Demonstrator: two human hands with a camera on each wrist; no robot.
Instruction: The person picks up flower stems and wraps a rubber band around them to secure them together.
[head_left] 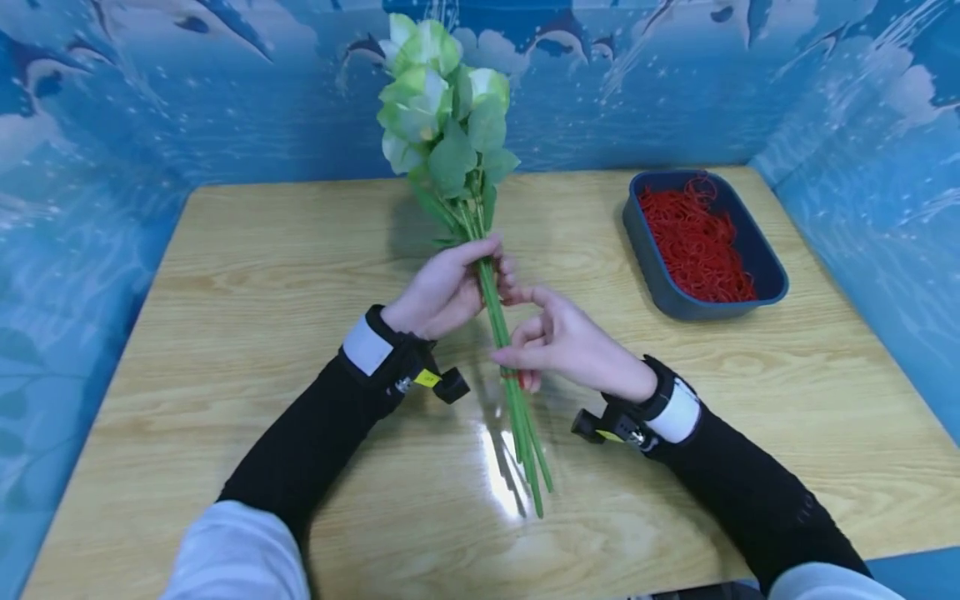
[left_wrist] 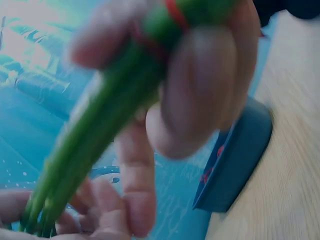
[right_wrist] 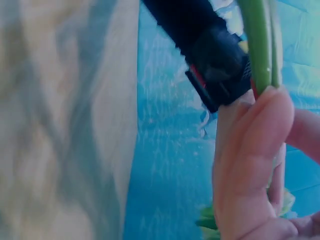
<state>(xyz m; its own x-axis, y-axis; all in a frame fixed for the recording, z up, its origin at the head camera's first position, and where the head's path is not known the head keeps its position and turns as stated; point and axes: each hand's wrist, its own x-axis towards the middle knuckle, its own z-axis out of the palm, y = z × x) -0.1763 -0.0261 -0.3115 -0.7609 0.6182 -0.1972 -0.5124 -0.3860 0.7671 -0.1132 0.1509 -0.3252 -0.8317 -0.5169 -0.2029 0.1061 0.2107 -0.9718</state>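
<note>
A bunch of pale green-white roses [head_left: 423,104] with long green stems [head_left: 491,304] lies slantwise, blooms at the far end. My left hand [head_left: 453,287] grips the stems just below the leaves; its curled fingers also show low in the left wrist view. A red rubber band [head_left: 510,375] circles the stems lower down, in two turns in the left wrist view. Right at this band, my right hand [head_left: 551,337] pinches with thumb and fingers, its index finger reaching toward the left hand. In the right wrist view, fingertips [right_wrist: 275,107] press against the stems [right_wrist: 260,45], mostly covering the band.
A dark blue bin [head_left: 675,304] full of red rubber bands [head_left: 697,242] stands at the table's back right. The wood-patterned table [head_left: 262,275] is walled by blue dolphin-print sheeting [head_left: 300,125]. Cut stem ends point toward the near edge.
</note>
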